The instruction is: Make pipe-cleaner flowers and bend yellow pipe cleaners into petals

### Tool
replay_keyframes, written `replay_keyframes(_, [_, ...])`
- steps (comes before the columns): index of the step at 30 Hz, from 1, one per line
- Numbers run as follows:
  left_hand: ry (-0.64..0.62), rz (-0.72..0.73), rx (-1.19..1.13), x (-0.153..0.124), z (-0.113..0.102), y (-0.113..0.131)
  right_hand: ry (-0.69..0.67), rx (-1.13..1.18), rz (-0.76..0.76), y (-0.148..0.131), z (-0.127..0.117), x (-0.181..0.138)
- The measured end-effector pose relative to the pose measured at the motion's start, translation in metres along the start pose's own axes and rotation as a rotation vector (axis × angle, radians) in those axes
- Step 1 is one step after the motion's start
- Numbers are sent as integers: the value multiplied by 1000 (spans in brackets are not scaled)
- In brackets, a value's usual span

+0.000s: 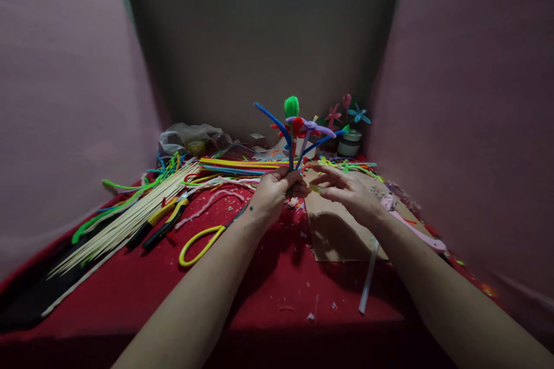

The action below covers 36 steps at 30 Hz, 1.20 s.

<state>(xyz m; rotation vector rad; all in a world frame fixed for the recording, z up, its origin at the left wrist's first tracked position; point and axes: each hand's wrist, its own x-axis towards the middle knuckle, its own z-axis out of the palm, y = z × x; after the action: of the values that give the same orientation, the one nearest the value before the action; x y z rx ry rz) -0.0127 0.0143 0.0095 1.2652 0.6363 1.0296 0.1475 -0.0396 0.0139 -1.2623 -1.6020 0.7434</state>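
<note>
Flower bunch, one, upright, gripped in left hand over red cloth; right hand, fingers parted, just beside. Pliers, one; scissors, one, partly behind left forearm; background flowers, three.

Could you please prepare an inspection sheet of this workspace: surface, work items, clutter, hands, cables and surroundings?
Surface: red cloth; cardboard on its right part.
Work items: fuzzy-stem flower bundle, upright, green bud highest.
Clutter: pale sticks, pliers and a yellow handle at left; translucent rod at right; scattered scraps.
Left hand: gripping the bundle's stems.
Right hand: beside the stems, fingers slightly bent; unclear whether it holds anything.
Cables: nothing seen.
Surroundings: pink side panels, dark back wall, small pot near flowers at back right.
</note>
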Motion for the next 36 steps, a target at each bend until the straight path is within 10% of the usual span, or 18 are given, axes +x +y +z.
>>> replay_keyframes(9, [-100, 235, 315, -5, 6, 0, -333, 439, 440, 7, -6, -1])
replay_keyframes(18, [-118, 377, 480, -2, -2, -1, -596, 625, 446, 6, -5, -7])
replay_keyframes(36, [-141, 170, 189, 1, -1, -1, -93, 135, 248, 2, 9, -8])
